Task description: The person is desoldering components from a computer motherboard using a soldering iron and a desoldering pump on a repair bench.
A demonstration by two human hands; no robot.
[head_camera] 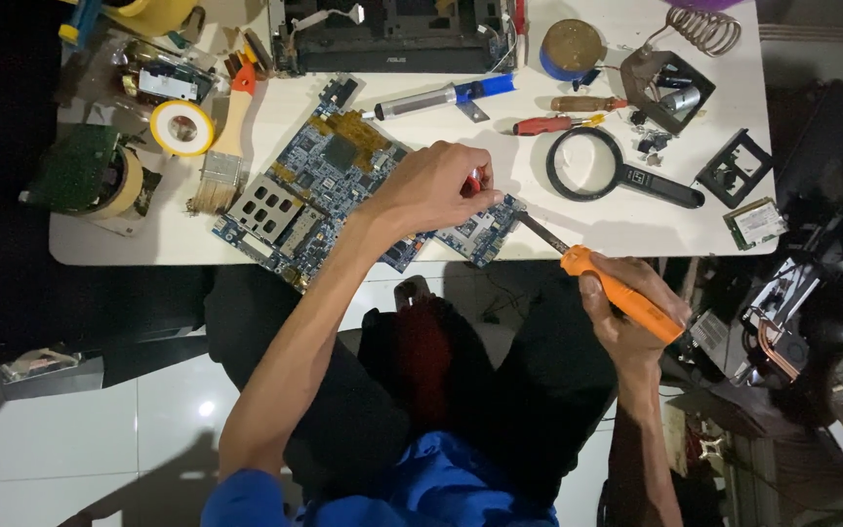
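While the left hand [436, 185] pinches a red tool [474, 182] over the circuit board [343, 190], the right hand [636, 312] grips an orange soldering iron [617, 293].

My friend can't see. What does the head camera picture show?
A person's right hand holds an orange soldering iron, its tip at the edge of a blue circuit board on a white table. The left hand rests on the board, pinching something small and red. Tools lie around.
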